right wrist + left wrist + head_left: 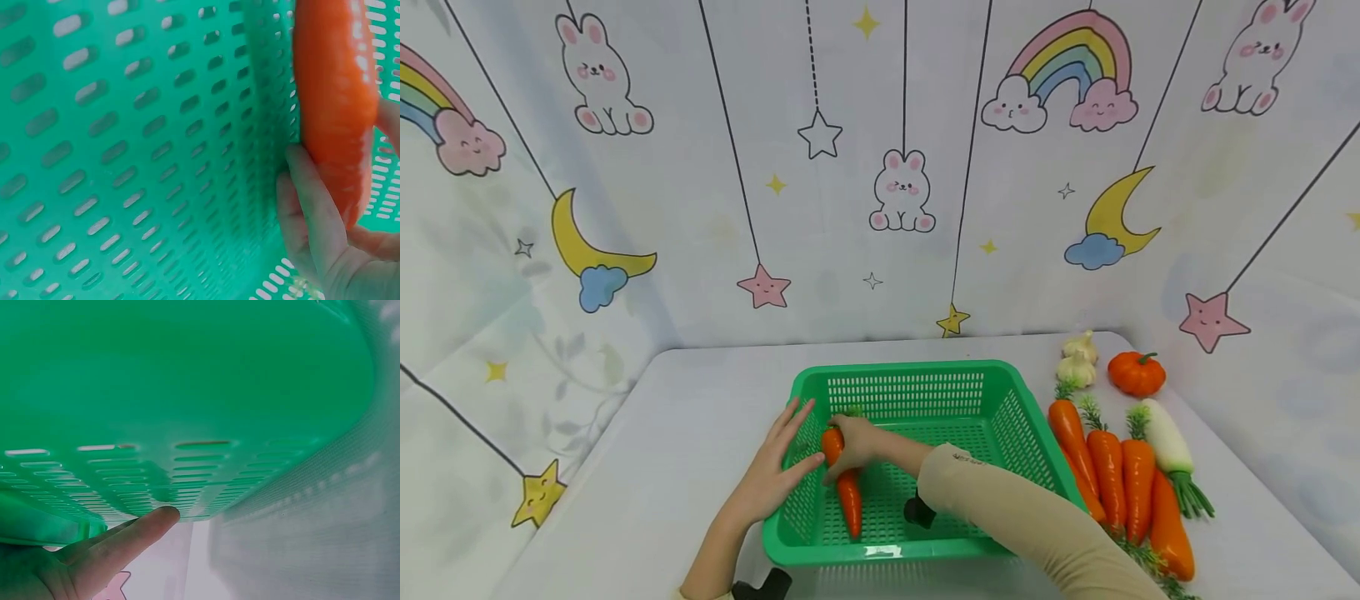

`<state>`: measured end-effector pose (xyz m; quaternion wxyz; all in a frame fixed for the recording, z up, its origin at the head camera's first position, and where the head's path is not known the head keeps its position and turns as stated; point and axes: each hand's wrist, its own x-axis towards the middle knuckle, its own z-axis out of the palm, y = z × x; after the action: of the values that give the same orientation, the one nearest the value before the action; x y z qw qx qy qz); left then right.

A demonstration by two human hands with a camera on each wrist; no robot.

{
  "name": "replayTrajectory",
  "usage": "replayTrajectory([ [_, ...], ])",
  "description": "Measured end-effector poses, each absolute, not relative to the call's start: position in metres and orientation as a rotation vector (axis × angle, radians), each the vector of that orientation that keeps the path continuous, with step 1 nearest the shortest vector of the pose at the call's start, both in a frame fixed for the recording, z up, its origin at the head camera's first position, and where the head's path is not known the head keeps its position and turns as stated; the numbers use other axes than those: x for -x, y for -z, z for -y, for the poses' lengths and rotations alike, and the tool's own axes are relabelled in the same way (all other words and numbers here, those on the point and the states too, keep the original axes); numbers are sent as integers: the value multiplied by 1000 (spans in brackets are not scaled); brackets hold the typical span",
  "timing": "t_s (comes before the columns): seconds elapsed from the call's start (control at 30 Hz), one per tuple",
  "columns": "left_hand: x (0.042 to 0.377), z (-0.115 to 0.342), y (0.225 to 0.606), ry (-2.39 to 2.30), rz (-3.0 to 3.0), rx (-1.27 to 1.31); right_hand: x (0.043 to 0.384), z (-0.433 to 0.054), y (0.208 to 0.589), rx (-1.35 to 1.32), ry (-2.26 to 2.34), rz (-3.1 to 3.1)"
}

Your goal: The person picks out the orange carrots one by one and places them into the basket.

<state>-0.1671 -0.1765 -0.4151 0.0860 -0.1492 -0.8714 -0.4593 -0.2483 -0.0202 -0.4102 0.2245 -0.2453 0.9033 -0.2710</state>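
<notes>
An orange carrot [850, 502] lies lengthwise inside the green plastic basket [895, 548], close to its left wall. My right hand [859, 442] reaches in from the right and grips the carrot near its leafy end. In the right wrist view, fingers [315, 215] and thumb stand on either side of the carrot [334, 94]. My left hand [767, 477] is at the basket's left side with fingers spread and fairly straight. From the left wrist view, that hand [106, 559] lies along the outside of the slotted basket wall [175, 375].
Right of the basket lie several carrots [1107, 475], a white radish [1167, 437], a small pumpkin [1137, 373] and garlic bulbs [1077, 367]. The white table [700, 433] extends left of the basket. A patterned cloth [842, 242] hangs behind and at both sides.
</notes>
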Motion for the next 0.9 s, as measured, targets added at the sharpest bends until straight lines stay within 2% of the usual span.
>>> replayTrajectory([
  [0.5, 169, 177, 417, 1348, 2584, 467, 247, 15, 405, 650, 917, -2311],
  [0.9, 169, 177, 419, 1325, 2591, 458, 247, 0, 386, 777, 814, -2378],
])
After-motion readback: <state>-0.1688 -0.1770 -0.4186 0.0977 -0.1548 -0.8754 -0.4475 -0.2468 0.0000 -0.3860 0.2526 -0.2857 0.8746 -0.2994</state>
